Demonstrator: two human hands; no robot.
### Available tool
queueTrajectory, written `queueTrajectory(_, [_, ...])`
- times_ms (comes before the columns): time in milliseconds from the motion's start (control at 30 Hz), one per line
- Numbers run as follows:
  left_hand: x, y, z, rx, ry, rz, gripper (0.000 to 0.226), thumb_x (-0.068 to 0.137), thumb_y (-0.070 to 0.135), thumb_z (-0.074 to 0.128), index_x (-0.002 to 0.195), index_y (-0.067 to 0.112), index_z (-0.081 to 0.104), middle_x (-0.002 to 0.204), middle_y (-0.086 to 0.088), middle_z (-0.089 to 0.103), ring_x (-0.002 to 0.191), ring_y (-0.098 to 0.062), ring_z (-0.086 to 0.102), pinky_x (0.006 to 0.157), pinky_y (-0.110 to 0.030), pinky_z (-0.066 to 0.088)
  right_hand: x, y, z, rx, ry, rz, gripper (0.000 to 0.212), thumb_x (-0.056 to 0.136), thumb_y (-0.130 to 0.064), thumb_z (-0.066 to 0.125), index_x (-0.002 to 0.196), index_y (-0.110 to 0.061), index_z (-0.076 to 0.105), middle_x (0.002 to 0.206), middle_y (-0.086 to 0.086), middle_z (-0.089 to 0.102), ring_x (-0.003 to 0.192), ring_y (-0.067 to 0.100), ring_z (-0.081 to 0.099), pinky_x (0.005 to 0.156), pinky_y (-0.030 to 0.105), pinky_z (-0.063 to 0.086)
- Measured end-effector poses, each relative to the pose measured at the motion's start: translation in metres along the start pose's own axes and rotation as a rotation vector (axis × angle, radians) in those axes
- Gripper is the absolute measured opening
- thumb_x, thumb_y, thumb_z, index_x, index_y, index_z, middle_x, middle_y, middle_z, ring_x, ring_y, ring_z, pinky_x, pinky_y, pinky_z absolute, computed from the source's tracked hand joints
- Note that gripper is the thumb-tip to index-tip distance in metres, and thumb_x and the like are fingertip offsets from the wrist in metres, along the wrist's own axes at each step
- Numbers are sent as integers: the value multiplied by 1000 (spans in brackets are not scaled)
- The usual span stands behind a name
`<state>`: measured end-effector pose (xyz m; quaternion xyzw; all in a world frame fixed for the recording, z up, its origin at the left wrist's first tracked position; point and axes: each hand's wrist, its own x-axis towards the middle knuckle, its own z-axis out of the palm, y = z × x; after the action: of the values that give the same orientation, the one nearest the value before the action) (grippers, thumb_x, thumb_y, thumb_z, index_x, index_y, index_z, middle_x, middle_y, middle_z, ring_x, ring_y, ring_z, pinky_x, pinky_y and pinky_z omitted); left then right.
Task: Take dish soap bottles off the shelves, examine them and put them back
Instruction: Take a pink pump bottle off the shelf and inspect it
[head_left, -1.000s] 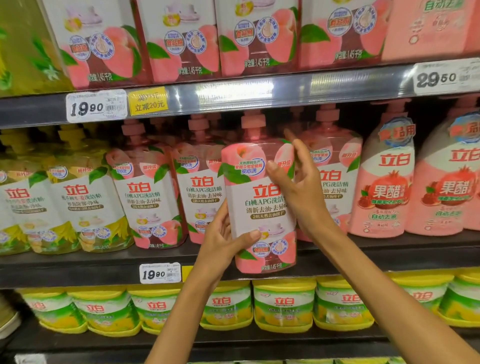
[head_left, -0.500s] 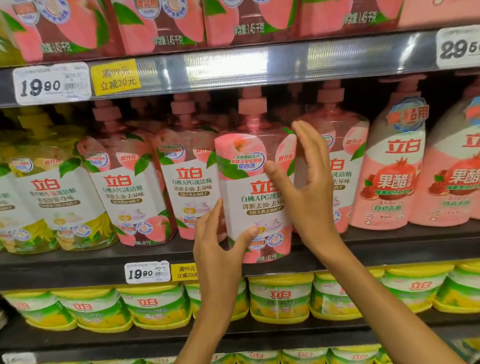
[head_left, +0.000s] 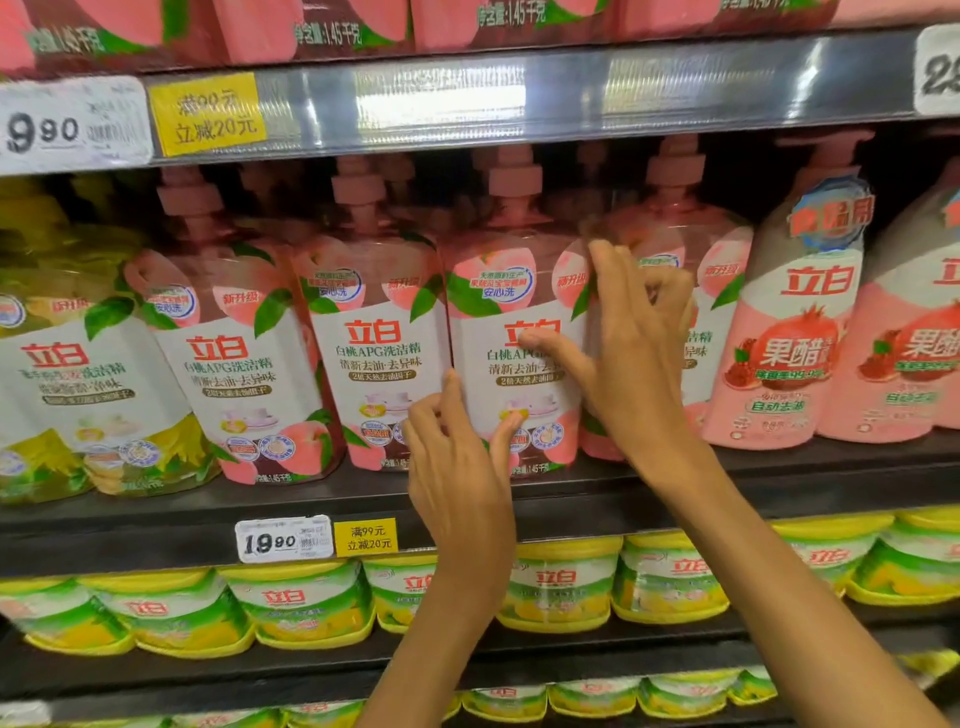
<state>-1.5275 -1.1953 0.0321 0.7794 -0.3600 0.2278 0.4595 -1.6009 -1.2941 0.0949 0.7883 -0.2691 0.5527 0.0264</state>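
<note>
A shop: stocked shelves of dish soap bottles with price tags.
</note>
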Motion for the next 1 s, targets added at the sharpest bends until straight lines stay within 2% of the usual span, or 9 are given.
queueTrajectory(100, [-1, 0, 4, -40, -25, -30, 61, 81, 38, 66, 127, -1, 51, 111, -16, 58, 104, -29, 59, 71, -38, 55, -1, -3, 5, -66, 18, 6, 80, 76, -59, 62, 128, 1, 53, 124, 16, 59, 97, 24, 34, 81, 34, 33])
queueTrajectory(200, [4, 0, 8, 9, -53, -43, 59, 79, 33, 71, 124, 0, 53, 111, -17, 58, 105, -31, 59, 73, -40, 55, -3, -5, 10, -150, 24, 48, 77, 77, -56, 66, 128, 1, 55, 133, 26, 51, 106, 41, 51, 83, 45, 44])
queueTrajectory(333, [4, 2, 8, 105, -146, -42, 64, 88, 30, 64, 140, 3, 37, 123, -16, 48, 115, -28, 50, 81, -39, 51, -2, -12, 12, -197, -3, 74, 74, 77, -51, 71, 127, 1, 56, 135, 28, 48, 104, 45, 54, 82, 48, 46])
queueTrajectory(433, [-6, 6, 3, 60, -189, -55, 69, 91, 22, 60, 148, 9, 22, 137, -11, 36, 127, -23, 38, 94, -36, 45, -5, -11, 7, -130, -49, 67, 77, 81, -51, 68, 135, 0, 49, 141, 26, 42, 115, 43, 48, 91, 46, 41])
queueTrajectory(600, [-5, 31, -12, -226, -122, 60, 46, 86, 10, 63, 130, 13, 50, 128, -6, 47, 121, -21, 44, 95, -24, 34, -2, 21, -31, 10, 236, 181, 71, 90, -43, 60, 141, 2, 39, 142, 23, 41, 128, 29, 36, 108, 26, 21])
queueTrajectory(667, [-5, 48, -6, -335, -210, 110, 41, 89, 8, 59, 129, 13, 50, 128, -4, 48, 120, -19, 45, 94, -15, 31, 8, 43, -45, -71, 216, 224, 72, 91, -48, 56, 139, 4, 40, 142, 24, 42, 134, 38, 35, 111, 32, 16])
queueTrajectory(733, [-13, 63, 7, -351, -303, 140, 49, 91, 8, 57, 137, 11, 40, 138, -4, 39, 127, -16, 39, 95, -6, 26, 20, 62, -52, -179, 78, 211, 72, 89, -54, 57, 126, 6, 49, 129, 26, 51, 133, 43, 34, 110, 42, 16])
queueTrajectory(867, [-31, 85, 30, -335, -397, 17, 72, 92, 15, 58, 148, 10, 13, 153, -5, 15, 142, -15, 15, 113, -24, 16, 35, 84, -52, -252, -104, 127, 71, 81, -71, 52, 87, 0, 57, 98, 23, 66, 111, 37, 51, 104, 42, 17])
queueTrajectory(1000, [-31, 93, 39, -437, -271, -140, 73, 87, 17, 65, 147, 11, 22, 144, -5, 28, 135, -19, 29, 113, -34, 29, 31, 87, -53, -30, -18, 128, 71, 73, -66, 67, 92, 2, 58, 89, 17, 63, 99, 32, 51, 96, 40, 28])
